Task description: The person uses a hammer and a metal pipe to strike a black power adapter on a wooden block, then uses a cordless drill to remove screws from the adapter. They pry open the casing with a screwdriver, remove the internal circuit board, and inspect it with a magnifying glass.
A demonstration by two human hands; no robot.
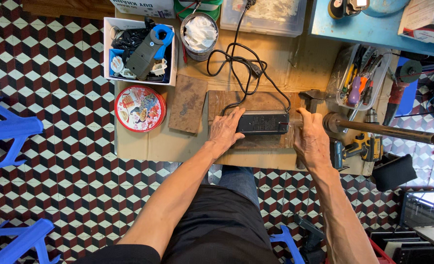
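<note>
- So the black power adapter (263,122) is a long, flat rectangular brick, matte black, with a paler label strip along its near edge. It lies flat on a worn wooden board (256,102) on the cardboard-covered table (148,144).
- Its black cord (236,61) leaves the adapter's left end and loops away from me toward the clear plastic bin (263,17).
- My left hand (224,132) is pressed on the adapter's left end, fingers spread flat, not really wrapped around it.
- My right hand (311,139) sits at the adapter's right end, thumb up against it and fingers loosely curled; can't tell if it's actually pinching anything.
- Right of the adapter there's a rusty metal pipe (388,131) sticking out sideways.
- Left of the adapter: a second wood block (188,103), then a round red tin (140,108).
</note>
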